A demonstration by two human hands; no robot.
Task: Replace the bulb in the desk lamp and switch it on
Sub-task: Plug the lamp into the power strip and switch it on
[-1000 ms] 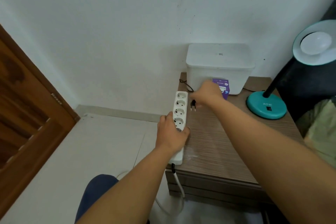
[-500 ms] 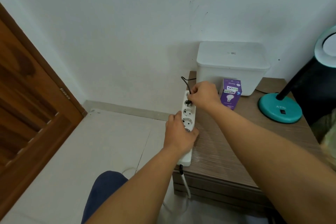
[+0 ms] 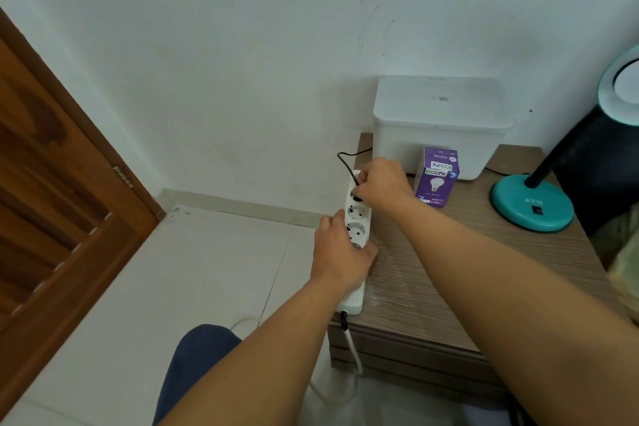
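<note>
Left hand [image 3: 340, 252] clamps the long white plastic power strip [image 3: 356, 245] at the left edge of the wood-grain bedside table [image 3: 449, 270]. Right hand [image 3: 380, 185] pinches the black plug [image 3: 356, 195] at the strip's far socket. Beyond the strip stands the purple cardboard bulb box [image 3: 437, 176], and further right the teal desk lamp [image 3: 532, 204], bulb fitted.

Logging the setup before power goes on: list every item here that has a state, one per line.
Black plug: held at a power strip socket by the right hand.
Power strip: on the table edge, gripped by the left hand.
Desk lamp: upright, unlit.
Bulb box: upright, closed.
White bin: lidded.
Door: only partly in view.
</note>
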